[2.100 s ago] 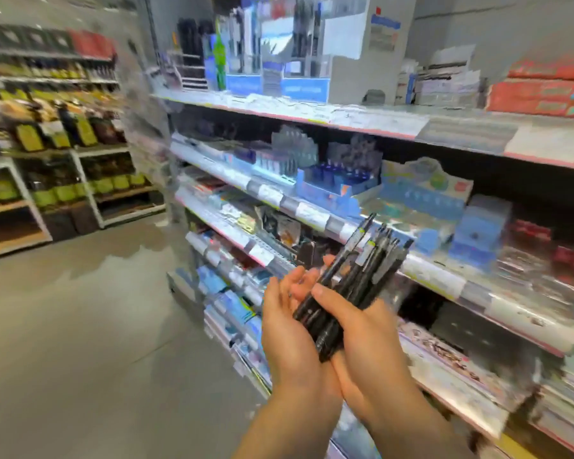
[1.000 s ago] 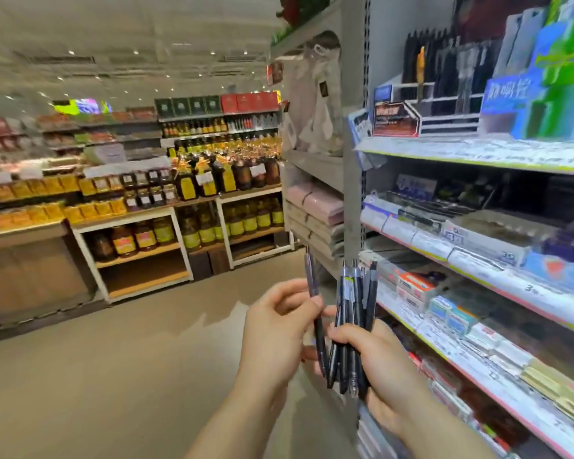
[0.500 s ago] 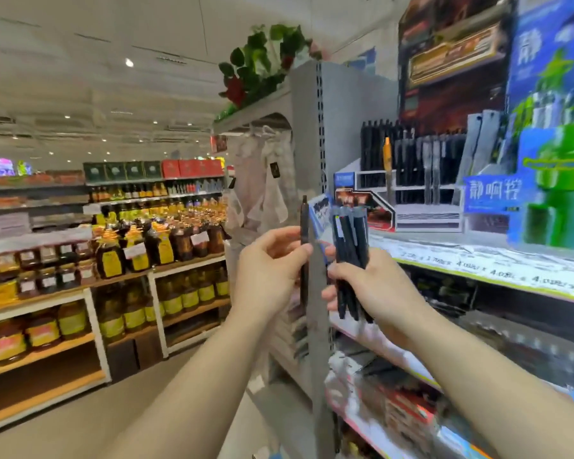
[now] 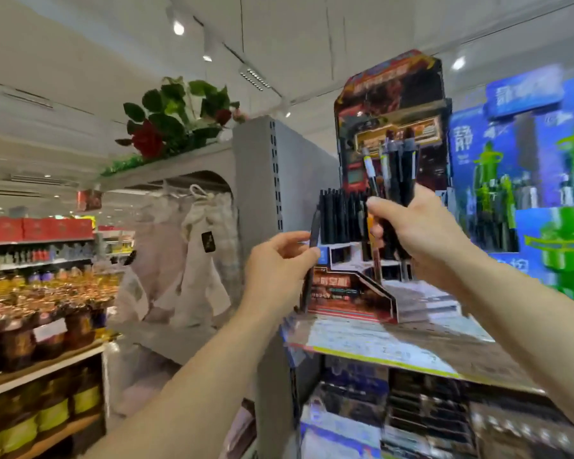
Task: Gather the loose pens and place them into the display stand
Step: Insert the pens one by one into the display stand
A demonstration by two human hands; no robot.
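Note:
My right hand [image 4: 421, 226] grips a bundle of black pens [image 4: 400, 167] upright, raised in front of the dark red display stand [image 4: 355, 293] on the top shelf. My left hand [image 4: 279, 263] pinches a single black pen [image 4: 313, 233] upright at the stand's left front corner. A row of black pens [image 4: 340, 220] stands in the stand's upper tier, just behind both hands. The stand's tall header card [image 4: 391, 94] rises behind the bundle.
A blue and green pen display [image 4: 524, 193] stands to the right on the same shelf [image 4: 378, 342]. A grey shelf upright [image 4: 262, 193] with cloth bags [image 4: 193, 260] is at left. Bottled goods [image 4: 30, 326] fill shelves across the aisle. More stationery sits below.
Both hands rose and moved forward to the display stand. The left hand's single pen now sits at the stand's left corner, and the bundle is higher in front of the header card.

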